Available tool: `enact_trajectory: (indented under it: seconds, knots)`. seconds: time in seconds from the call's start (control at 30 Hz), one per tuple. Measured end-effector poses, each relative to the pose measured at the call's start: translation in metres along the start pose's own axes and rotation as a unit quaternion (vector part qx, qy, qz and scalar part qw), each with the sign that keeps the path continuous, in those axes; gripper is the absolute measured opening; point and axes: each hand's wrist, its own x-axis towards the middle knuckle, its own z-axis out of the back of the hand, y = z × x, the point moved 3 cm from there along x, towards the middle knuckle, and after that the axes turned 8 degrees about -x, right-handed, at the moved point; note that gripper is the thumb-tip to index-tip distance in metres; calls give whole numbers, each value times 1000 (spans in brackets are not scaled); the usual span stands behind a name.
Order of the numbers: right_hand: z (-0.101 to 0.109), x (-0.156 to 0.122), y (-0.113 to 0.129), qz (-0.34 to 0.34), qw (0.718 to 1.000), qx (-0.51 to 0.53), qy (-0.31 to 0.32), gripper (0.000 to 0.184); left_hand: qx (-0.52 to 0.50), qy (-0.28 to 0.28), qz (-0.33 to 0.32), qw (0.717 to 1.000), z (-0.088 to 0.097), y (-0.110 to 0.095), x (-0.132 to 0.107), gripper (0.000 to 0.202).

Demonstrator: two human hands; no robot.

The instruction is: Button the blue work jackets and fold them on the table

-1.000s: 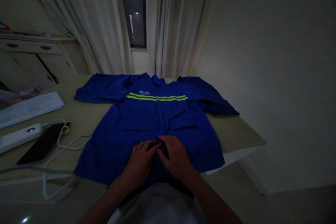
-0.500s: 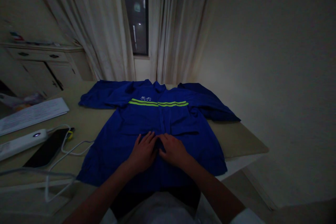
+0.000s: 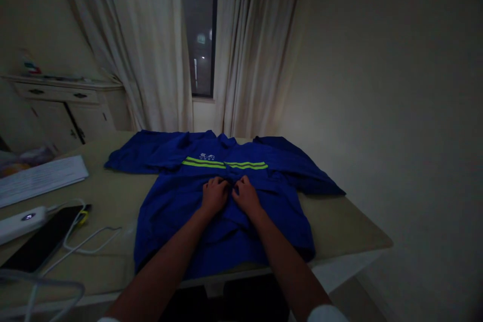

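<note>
A blue work jacket with yellow-green reflective stripes across the chest lies front up on the table, sleeves spread to both sides. My left hand is at the middle of its front, fingers curled into the cloth just below the stripes. Close beside it, my right hand grips the front edge on the other side, its fingers bent and closed. The fabric is bunched and creased around both hands. The fingertips are partly hidden by the dim light and the folds.
On the table at the left lie a white power strip, a dark phone, a white cable and printed papers. Curtains hang behind, a cabinet stands back left, and a wall rises at right.
Both hands have moved forward up the jacket front, toward the stripes, and their fingers have curled in. The jacket's lower part has wrinkled and its hem has drawn in. The view has tilted up slightly.
</note>
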Motion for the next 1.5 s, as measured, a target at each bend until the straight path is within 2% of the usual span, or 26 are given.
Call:
enact_trajectory:
  seconds: [0.13, 0.23, 0.3, 0.4, 0.47, 0.53, 0.7, 0.87, 1.03, 1.17, 1.3, 1.5]
  knots:
    - [2, -4, -9, 22, 993, 109, -39, 5, -62, 9, -42, 997, -2, 6, -7, 33]
    - [5, -2, -20, 29, 971, 226, -67, 9, -97, -15, -37, 994, 7, 4, -8, 31]
    - [4, -3, -26, 15, 961, 266, -71, 11, -113, -32, -42, 992, 12, 2, -9, 25]
    - [0, -6, -28, 4, 964, 259, -56, 9, -105, -23, -61, 992, 15, 0, -10, 18]
    - [-3, -9, -23, 9, 974, 221, -45, 3, -86, -7, -66, 994, 13, 0, -11, 12]
    - [-3, -11, -17, 20, 984, 172, -39, 5, -66, 3, -78, 995, 11, -1, -11, 11]
    - [4, -14, -7, 33, 996, 84, -22, 5, -20, -1, -154, 988, 12, -8, -14, 15]
    - [8, -14, -6, 57, 996, 62, 10, 4, -34, -15, -135, 990, 15, -9, -15, 14]
    - [5, -13, -5, 14, 997, 72, 22, 11, -48, -12, -140, 989, 13, -8, -15, 13]
    - [4, -12, -8, -29, 997, 72, -17, 10, -96, -32, -107, 989, 13, -7, -13, 13]
    - [4, -8, -16, -47, 987, 143, -56, 13, -110, -18, -98, 989, 12, -7, -12, 12]
    - [-4, -2, -25, -83, 939, 334, -18, 17, -118, -31, -91, 988, 14, -6, -11, 13]
